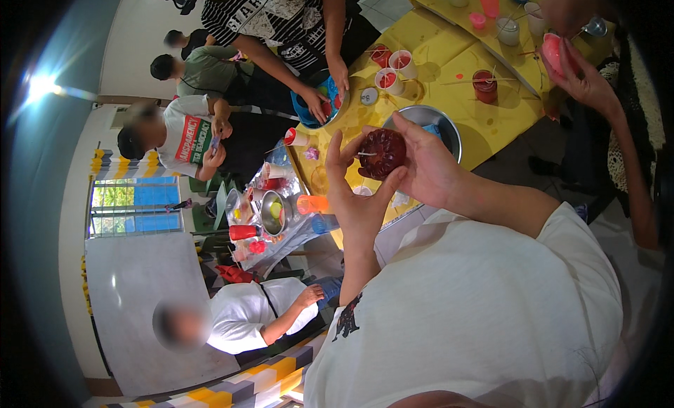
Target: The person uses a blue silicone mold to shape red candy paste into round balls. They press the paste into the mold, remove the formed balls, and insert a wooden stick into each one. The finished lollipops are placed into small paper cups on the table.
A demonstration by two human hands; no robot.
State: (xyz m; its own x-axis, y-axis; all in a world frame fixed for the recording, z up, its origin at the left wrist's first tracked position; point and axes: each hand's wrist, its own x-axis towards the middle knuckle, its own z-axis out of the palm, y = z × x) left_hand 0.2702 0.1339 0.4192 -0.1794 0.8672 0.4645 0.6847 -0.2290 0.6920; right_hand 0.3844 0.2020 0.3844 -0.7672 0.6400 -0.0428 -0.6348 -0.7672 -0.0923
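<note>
A dark red, ridged round candle (382, 154) with a short pale wick is held up in front of me, above the edge of the yellow-covered table. My left hand (357, 190) curves round its left side, thumb and fingertips against it. From the right, my right hand (432, 166) supports it with fingers and palm, partly hidden behind it. Just beyond my hands stands a metal basin (455, 131) with something blue inside.
Paper cups of red liquid (390, 81), a jar of red wax (484, 87) and sticks stand on the yellow table cover (439, 54). A person works in a blue basin (303, 113); another holds a pink piece (554, 55) at right. A metal bowl (273, 213) sits on the foil-covered table.
</note>
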